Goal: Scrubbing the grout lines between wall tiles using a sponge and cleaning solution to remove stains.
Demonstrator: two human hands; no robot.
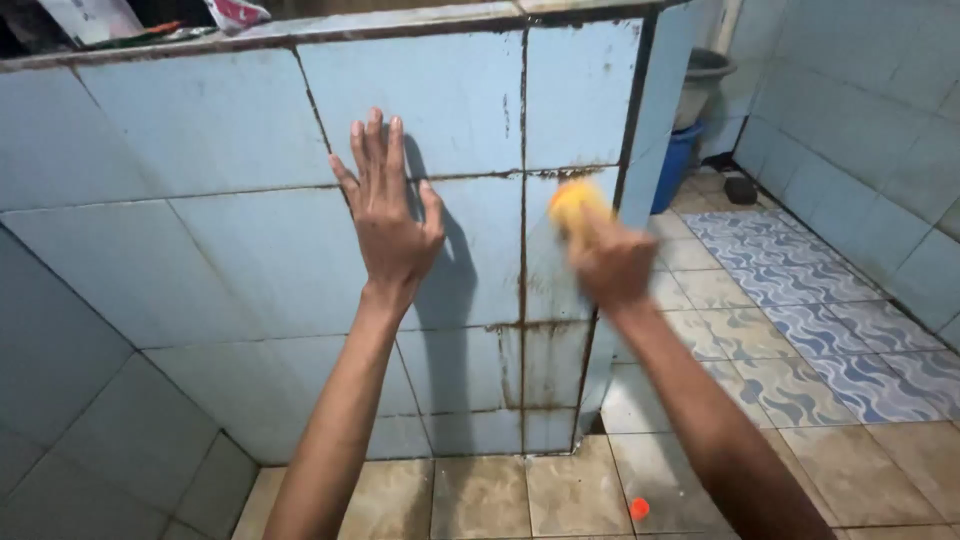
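The right hand [612, 262] is curled into a fist around a soft-looking yellow sponge [572, 203], which sticks out of the grip toward eleven o'clock, above the knuckles. The sponge is blurred, so its texture cannot be told. It presses against the low wall of glossy pale-blue square tiles [200, 250], close to the wall's outer corner, where dark brown grime lines the grout seams [522, 300] running vertically and across.

The left hand [388, 215] lies at nine o'clock from the sponge, well apart from it. It is spread flat and open on the tile face, fingers straight and close together pointing to twelve o'clock, thumb set out to the side, holding nothing.

Below, the floor is of matt beige tiles with a wavy pattern [700, 290]. A small round orange cap-like object [639, 508] rests on it at six o'clock. At one o'clock, past the corner, a blue plastic bucket [675, 165] stands with a grey basin [702, 85] above it.
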